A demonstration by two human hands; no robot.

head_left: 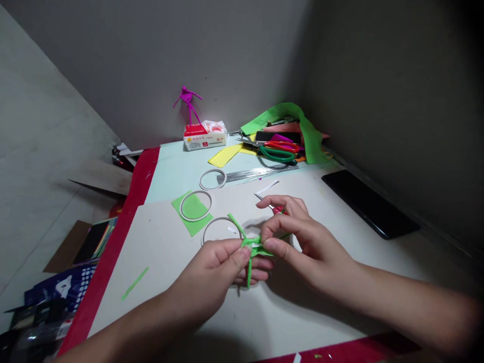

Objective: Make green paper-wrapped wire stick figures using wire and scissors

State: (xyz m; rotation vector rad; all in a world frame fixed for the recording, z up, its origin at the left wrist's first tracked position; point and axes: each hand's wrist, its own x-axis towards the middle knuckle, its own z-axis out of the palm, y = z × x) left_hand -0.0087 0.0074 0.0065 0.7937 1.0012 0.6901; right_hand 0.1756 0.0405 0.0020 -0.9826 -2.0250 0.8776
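Note:
A small green paper figure [249, 269] with thin twisted limbs is between my two hands, above the pale board. My left hand [215, 264] pinches it under the thumb, with the other fingers curled beneath. Thumb and index finger of my right hand [312, 237] close on its right side, where a bit of white shows. The fingers partly cover the figure's middle. Just behind my right fingers are small red-handled scissors [278, 208]; whether they touch the hand I cannot tell.
Tape rings [195, 192] lie left of centre, one on a green paper square [192, 228]. Behind are silver wires [249, 174], green-handled scissors [277, 154] and coloured paper strips. A purple figure [186, 97] stands on a tissue pack [205, 136]. A black phone [368, 201] lies right.

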